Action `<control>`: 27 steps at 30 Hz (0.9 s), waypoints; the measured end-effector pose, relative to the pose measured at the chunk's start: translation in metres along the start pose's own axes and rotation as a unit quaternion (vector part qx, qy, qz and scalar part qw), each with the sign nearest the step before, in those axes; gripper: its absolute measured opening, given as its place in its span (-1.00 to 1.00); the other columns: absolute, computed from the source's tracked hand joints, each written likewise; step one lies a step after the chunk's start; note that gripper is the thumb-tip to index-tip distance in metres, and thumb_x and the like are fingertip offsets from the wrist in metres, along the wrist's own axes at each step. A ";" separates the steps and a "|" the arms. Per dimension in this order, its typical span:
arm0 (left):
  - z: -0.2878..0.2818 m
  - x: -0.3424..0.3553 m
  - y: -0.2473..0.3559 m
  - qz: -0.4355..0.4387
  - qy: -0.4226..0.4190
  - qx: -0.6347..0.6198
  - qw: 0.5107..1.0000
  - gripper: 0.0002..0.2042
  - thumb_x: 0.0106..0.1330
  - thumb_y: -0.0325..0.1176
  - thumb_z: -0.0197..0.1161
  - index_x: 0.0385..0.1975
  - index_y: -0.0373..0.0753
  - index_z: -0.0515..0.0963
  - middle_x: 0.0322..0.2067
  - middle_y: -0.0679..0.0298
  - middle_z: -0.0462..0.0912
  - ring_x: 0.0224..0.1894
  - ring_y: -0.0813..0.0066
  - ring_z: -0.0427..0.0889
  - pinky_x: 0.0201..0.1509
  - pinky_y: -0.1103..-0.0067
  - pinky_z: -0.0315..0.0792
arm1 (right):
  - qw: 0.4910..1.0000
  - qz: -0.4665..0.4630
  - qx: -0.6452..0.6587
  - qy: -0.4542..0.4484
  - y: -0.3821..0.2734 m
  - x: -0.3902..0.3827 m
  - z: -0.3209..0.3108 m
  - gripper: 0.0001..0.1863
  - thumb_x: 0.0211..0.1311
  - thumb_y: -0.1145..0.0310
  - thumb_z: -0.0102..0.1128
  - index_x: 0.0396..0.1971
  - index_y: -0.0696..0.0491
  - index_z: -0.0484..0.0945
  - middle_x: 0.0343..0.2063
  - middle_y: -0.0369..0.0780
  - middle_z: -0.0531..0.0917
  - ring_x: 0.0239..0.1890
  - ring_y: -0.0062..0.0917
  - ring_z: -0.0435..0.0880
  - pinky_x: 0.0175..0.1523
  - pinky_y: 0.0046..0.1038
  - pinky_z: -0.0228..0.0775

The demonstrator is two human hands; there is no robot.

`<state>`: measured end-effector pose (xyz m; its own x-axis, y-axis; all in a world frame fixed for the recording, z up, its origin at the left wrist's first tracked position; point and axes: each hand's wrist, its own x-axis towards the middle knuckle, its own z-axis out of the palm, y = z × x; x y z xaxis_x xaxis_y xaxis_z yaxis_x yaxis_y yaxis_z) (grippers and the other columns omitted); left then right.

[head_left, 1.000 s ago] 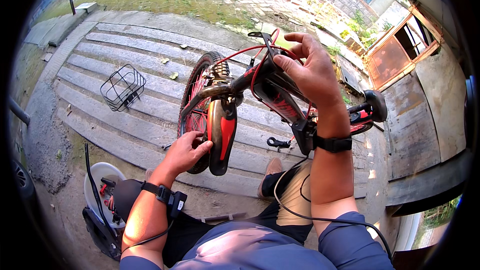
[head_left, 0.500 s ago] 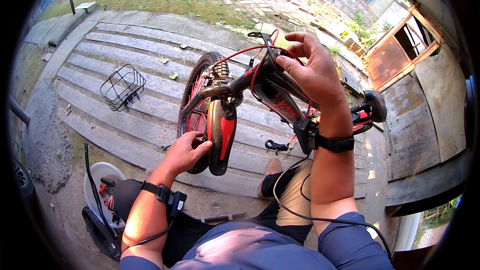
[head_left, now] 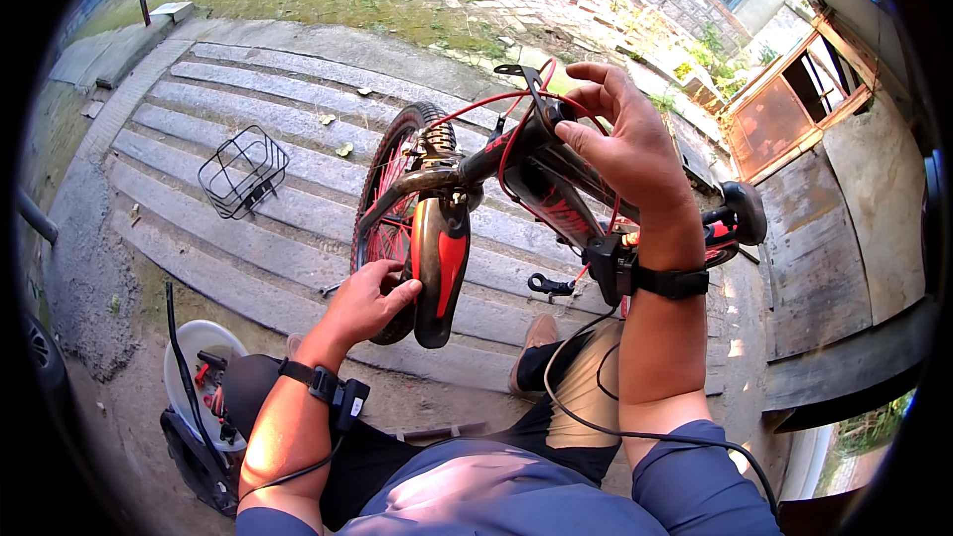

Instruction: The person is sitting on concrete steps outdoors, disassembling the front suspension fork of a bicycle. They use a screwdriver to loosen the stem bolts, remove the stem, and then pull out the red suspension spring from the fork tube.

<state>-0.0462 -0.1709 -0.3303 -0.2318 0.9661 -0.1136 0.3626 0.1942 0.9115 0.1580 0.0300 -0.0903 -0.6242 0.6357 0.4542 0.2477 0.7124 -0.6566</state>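
A black and red bicycle (head_left: 556, 201) leans in front of me, its front end turned toward me. My left hand (head_left: 369, 303) is closed over the tyre of the front wheel (head_left: 369, 201), its thumb against the edge of the black and red mudguard (head_left: 437, 278). My right hand (head_left: 627, 134) is at the top of the head tube (head_left: 541, 129), thumb close to it and fingers curved but apart. A red cable (head_left: 496, 97) loops past those fingers. A flat black bracket (head_left: 531, 79) sticks up beside them. No handlebar shows on the head tube.
A black wire basket (head_left: 243, 172) lies on the slatted stone paving to the left. Near my left knee stands a white bucket (head_left: 230, 339) with tools in it. A black clamp-like part (head_left: 548, 285) hangs on a red cable below the frame. Wooden boards (head_left: 829, 248) stand at the right.
My right hand has shifted very slightly to the right at the head tube. The left hand keeps its place on the wheel.
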 end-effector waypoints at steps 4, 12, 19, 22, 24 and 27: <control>-0.002 -0.001 0.002 -0.004 -0.004 0.012 1.000 -0.45 0.34 -0.08 0.30 0.12 -0.43 0.45 -0.14 0.04 0.68 -0.09 0.32 0.68 0.00 0.45 0.54 | 0.996 0.088 -0.031 -0.013 -0.010 0.002 0.001 -0.45 0.13 0.40 0.42 0.11 0.16 0.44 -0.30 -0.21 0.67 -0.18 -0.56 0.61 -0.08 -0.52 0.46; -0.002 -0.001 0.005 -0.008 -0.009 0.000 1.000 -0.47 0.34 -0.09 0.30 0.11 -0.43 0.46 -0.15 0.05 0.68 -0.11 0.33 0.68 -0.02 0.45 0.54 | 0.997 0.061 0.005 -0.049 -0.012 0.001 -0.003 -0.41 0.16 0.40 0.42 0.16 0.19 0.39 -0.21 -0.19 0.66 -0.08 -0.57 0.60 0.08 -0.51 0.40; -0.003 -0.002 0.008 -0.016 -0.011 0.000 1.000 -0.47 0.34 -0.09 0.30 0.11 -0.42 0.46 -0.13 0.05 0.68 -0.09 0.33 0.69 -0.02 0.45 0.55 | 0.984 0.112 0.127 -0.050 0.010 -0.010 -0.009 -0.64 0.29 0.48 0.22 0.07 0.20 0.47 -0.22 -0.22 0.66 -0.23 -0.63 0.61 -0.10 -0.57 0.47; -0.003 -0.002 0.004 -0.006 -0.003 -0.002 1.000 -0.41 0.31 0.02 0.30 0.09 -0.43 0.48 -0.13 -0.02 0.68 -0.08 0.23 0.70 -0.01 0.42 0.55 | 0.978 0.147 0.130 -0.067 0.020 -0.021 -0.023 -0.72 0.35 0.45 0.17 0.01 0.20 0.51 -0.31 -0.27 0.64 -0.31 -0.67 0.59 -0.17 -0.61 0.46; -0.002 -0.003 0.003 -0.001 0.000 -0.005 1.000 -0.38 0.29 0.07 0.29 0.07 -0.43 0.49 -0.13 -0.05 0.68 -0.07 0.18 0.70 -0.01 0.40 0.54 | 0.973 0.173 0.140 -0.059 0.023 -0.031 -0.027 -0.79 0.38 0.44 0.13 -0.07 0.19 0.56 -0.42 -0.31 0.61 -0.42 -0.68 0.58 -0.26 -0.63 0.44; -0.003 -0.003 0.004 -0.003 -0.002 -0.003 1.000 -0.37 0.29 0.08 0.29 0.07 -0.43 0.49 -0.11 -0.05 0.66 -0.07 0.17 0.70 0.00 0.40 0.54 | 0.969 0.209 0.121 -0.061 0.023 -0.040 -0.039 -0.75 0.40 0.35 0.15 -0.07 0.20 0.56 -0.43 -0.29 0.62 -0.42 -0.65 0.60 -0.27 -0.61 0.43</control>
<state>-0.0467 -0.1735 -0.3250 -0.2310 0.9654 -0.1213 0.3558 0.1999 0.9129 0.2173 0.0329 -0.1006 -0.5940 0.8027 0.0540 0.3250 0.3008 -0.8966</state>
